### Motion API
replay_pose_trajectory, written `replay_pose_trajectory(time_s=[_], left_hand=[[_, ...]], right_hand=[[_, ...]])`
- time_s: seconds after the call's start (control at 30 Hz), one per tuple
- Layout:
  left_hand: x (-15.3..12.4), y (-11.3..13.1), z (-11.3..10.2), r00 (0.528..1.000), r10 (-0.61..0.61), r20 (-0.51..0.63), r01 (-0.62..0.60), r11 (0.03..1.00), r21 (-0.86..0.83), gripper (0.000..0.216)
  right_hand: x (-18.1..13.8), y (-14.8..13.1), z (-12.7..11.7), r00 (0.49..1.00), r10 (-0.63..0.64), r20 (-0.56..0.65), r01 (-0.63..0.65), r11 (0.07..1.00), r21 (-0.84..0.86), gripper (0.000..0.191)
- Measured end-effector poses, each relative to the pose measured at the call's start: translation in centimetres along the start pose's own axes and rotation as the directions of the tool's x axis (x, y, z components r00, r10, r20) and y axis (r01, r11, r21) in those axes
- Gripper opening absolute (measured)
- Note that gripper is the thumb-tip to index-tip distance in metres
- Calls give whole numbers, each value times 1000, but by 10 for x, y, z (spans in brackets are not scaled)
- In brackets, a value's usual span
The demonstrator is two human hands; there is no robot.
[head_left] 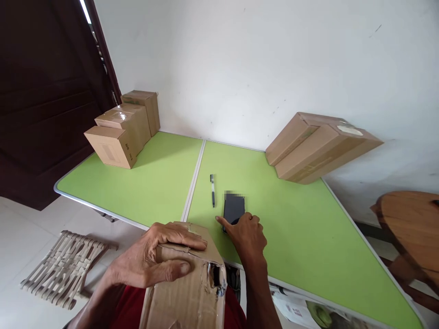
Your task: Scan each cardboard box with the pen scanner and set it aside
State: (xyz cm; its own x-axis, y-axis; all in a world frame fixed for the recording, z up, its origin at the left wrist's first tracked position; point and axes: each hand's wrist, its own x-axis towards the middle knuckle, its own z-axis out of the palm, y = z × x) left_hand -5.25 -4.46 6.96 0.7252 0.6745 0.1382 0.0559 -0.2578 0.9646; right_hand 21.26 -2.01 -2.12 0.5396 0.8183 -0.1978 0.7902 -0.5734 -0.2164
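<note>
A worn cardboard box (187,297) stands tilted against my body at the table's front edge. A torn hole shows near its upper right corner. My left hand (157,258) grips its top end, the thumb on the near face and the fingers over the upper edge. On the green table (295,228) lies a flat black phone (234,206), its far end blurred out. My right hand (245,233) is closed round the near end of the phone, thumb at its left side and fingers at its right. A pen (212,191) lies just left of the phone.
Several cardboard boxes (115,144) stand at the table's far left. Long cardboard boxes (318,151) lean on the wall at the back right. A woven stool (66,267) is on the floor at left, a wooden stool (411,228) at right.
</note>
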Motion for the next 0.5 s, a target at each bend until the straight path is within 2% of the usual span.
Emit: replay_pose_trajectory(time_s=[0.13,0.3,0.4,0.5], left_hand=[[1,-2,-1,1000,-9,13,10,1000,-23,41],[0,-3,0,1000,-22,6,22,999,-41,40],[1,-2,0,1000,-13,5,13,999,-52,39],[2,1,0,1000,-10,4,10,998,-64,39]], right_hand=[[-3,0,7,1000,29,2,-29,999,-22,74],[-3,-4,2,999,15,-32,-16,999,-27,69],[6,-24,-1,993,-74,-96,74,997,-7,70],[26,-54,2,979,-200,-50,203,977,61,46]])
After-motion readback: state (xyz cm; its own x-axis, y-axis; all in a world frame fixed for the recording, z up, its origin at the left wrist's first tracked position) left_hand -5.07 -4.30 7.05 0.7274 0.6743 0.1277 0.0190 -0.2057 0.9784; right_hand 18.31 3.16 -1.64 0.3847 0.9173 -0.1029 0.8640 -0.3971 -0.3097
